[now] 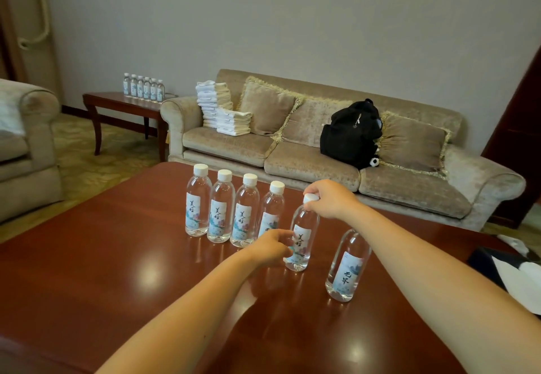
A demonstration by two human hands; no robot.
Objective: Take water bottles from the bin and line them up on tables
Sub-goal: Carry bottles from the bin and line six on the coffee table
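Observation:
Several clear water bottles with white caps stand in a row [222,207] on the glossy red-brown table [102,262]. The fifth bottle [303,234] stands at the row's right end. My right hand [329,198] pinches its cap from above, and my left hand [273,246] grips its lower body from the left. A sixth bottle [348,265] stands apart, nearer and to the right, its cap hidden behind my right forearm. No bin is visible.
A beige sofa [409,186] behind the table holds folded towels [219,107] and a black backpack [349,135]. A side table [117,101] at the back left carries another row of bottles [143,87]. An armchair [26,145] stands left. Dark and white items [509,277] lie at the right edge.

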